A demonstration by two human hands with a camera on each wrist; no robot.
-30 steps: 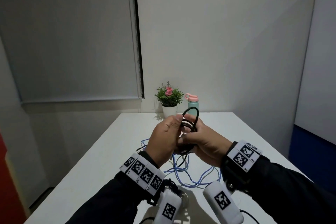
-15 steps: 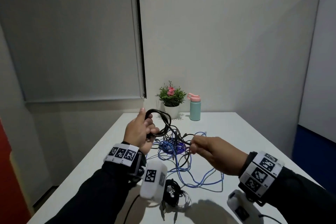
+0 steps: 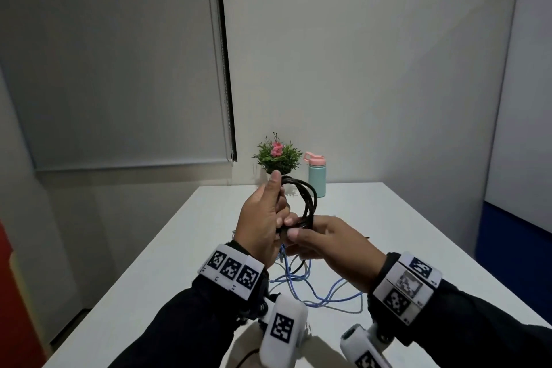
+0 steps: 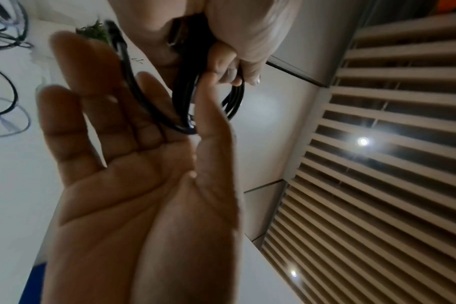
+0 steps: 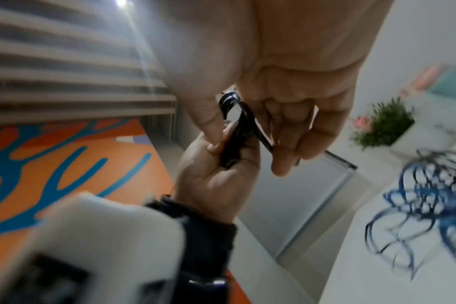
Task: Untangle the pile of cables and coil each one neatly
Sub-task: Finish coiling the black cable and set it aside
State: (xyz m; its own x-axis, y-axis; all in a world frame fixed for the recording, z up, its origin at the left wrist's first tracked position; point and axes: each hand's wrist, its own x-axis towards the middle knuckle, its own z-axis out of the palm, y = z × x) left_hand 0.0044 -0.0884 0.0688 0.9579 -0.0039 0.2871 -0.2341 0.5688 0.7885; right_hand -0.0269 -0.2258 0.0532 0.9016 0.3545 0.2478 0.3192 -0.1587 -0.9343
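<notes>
Black cable coil (image 3: 307,203): held above white bench (image 3: 388,218), pinched by right hand (image 3: 331,248); left hand (image 3: 263,218) grip closed around it by thumb and fingers.

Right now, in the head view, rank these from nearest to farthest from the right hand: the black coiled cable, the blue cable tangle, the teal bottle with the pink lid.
1. Black coiled cable: pinched in the right hand, also held by the left hand.
2. Blue cable tangle: on the white table, just below the hands.
3. Teal bottle with pink lid: far table edge, beside the potted plant.
</notes>
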